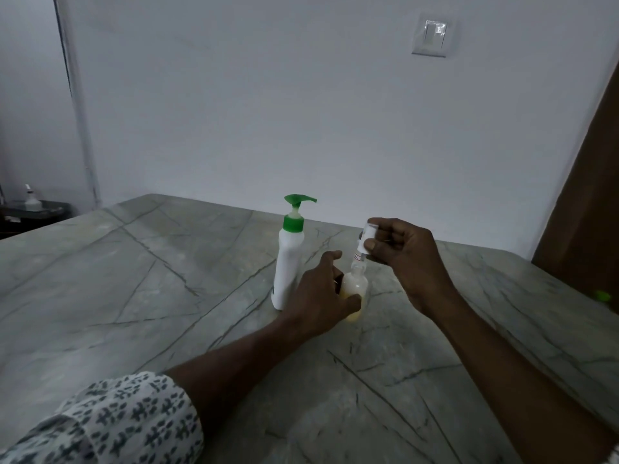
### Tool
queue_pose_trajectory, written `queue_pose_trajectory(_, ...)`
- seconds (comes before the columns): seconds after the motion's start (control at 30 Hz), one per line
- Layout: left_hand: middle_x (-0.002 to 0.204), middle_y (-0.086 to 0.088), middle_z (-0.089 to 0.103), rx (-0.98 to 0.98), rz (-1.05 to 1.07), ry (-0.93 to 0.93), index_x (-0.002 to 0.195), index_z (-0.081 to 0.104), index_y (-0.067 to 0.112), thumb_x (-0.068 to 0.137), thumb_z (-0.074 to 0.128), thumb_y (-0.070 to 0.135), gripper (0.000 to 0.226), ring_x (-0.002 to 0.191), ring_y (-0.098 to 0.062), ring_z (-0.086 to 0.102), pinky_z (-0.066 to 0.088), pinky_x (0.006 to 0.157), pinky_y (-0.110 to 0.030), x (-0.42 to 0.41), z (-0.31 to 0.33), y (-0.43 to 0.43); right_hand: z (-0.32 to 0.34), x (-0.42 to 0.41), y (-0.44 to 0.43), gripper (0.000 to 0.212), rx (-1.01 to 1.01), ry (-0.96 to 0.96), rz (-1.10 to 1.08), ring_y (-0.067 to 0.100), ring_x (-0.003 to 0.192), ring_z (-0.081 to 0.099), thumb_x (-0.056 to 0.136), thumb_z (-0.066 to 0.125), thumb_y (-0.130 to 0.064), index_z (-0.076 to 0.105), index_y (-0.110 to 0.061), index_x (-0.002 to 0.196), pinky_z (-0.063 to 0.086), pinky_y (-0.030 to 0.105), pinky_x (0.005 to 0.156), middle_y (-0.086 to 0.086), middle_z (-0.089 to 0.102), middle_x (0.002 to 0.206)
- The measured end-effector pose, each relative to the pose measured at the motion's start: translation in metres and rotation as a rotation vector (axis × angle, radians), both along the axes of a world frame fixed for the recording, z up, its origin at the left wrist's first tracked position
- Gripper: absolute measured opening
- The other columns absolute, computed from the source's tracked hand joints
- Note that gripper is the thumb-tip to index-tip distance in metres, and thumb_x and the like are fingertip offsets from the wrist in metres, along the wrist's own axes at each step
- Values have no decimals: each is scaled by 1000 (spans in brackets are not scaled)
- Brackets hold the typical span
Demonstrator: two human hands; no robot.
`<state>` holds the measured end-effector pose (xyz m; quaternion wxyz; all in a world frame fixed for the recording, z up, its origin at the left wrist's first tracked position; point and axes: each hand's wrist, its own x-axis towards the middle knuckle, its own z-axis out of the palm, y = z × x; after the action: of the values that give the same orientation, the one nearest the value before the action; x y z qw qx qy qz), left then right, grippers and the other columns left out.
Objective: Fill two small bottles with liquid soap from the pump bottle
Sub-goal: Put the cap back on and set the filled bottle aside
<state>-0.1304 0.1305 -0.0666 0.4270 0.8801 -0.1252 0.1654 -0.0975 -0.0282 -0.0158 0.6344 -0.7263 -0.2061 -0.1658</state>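
A white pump bottle with a green collar and green pump head stands upright on the marble table. Just to its right stands a small clear bottle holding pale yellow liquid. My left hand is wrapped around that small bottle's body and hides its left side. My right hand pinches a white spray cap directly above the bottle's neck, and the cap's thin tube reaches down into the opening. I see only one small bottle.
The table's far edge meets a white wall bearing a switch plate. A brown wooden panel stands at the right. A small green object lies at the table's right edge. At far left a dark stand carries a little white bottle.
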Motion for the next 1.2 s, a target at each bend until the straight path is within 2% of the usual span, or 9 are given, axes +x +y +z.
queue_pose_trajectory(0.2, 127, -2, 62, 11, 3, -2, 150, 29, 18, 82, 78, 25, 84, 91, -6, 57, 45, 79, -19, 1, 0, 0, -1, 0, -3, 40, 3, -18, -17, 24, 102, 71, 82, 71, 5, 67, -11, 119, 56, 50, 93, 11, 73, 107)
queue_pose_trajectory(0.37, 128, -2, 62, 4, -1, -1, 150, 29, 18, 82, 78, 25, 84, 92, -8, 58, 49, 83, -23, 1, 0, 0, -3, 1, -2, 40, -2, -19, -26, 23, 101, 71, 83, 70, 6, 68, -12, 118, 56, 50, 94, 11, 74, 105)
queue_pose_trajectory(0.63, 124, -1, 63, 9, 9, -1, 150, 29, 18, 81, 79, 27, 85, 90, -8, 58, 46, 79, -20, 3, 0, -1, -14, -1, 2, 47, -111, 5, -30, 21, 105, 69, 79, 75, 2, 66, -16, 122, 55, 47, 96, 8, 72, 110)
queue_pose_trajectory(0.87, 123, -1, 63, 5, 5, 0, 150, 29, 18, 81, 79, 26, 85, 89, -8, 59, 45, 78, -19, 3, 0, 0, -14, -6, 0, 52, -147, -8, -40, 20, 101, 69, 80, 74, 2, 63, -17, 128, 54, 44, 98, -3, 69, 94)
queue_pose_trajectory(1.03, 120, 0, 64, 3, 5, -9, 150, 29, 18, 81, 79, 26, 85, 87, -7, 59, 43, 67, -9, 4, -1, 0, -14, -8, -1, 55, -218, -19, -34, 19, 105, 68, 80, 75, 0, 61, -19, 130, 53, 45, 100, 7, 71, 111)
queue_pose_trajectory(1.13, 121, 0, 64, -4, 4, -2, 150, 30, 19, 81, 79, 27, 84, 88, -7, 60, 45, 72, -13, 5, -2, 0, -14, -8, -3, 64, -256, 52, 26, 18, 106, 68, 79, 76, 0, 55, -21, 136, 54, 42, 97, 7, 71, 115)
queue_pose_trajectory(1.2, 123, 0, 64, 0, 6, 2, 149, 33, 18, 81, 79, 27, 82, 89, -7, 60, 44, 69, -10, 5, -2, 1, -16, -10, -2, 63, -341, 72, 23, 13, 103, 67, 79, 76, -2, 55, -21, 136, 55, 38, 95, 3, 69, 117)
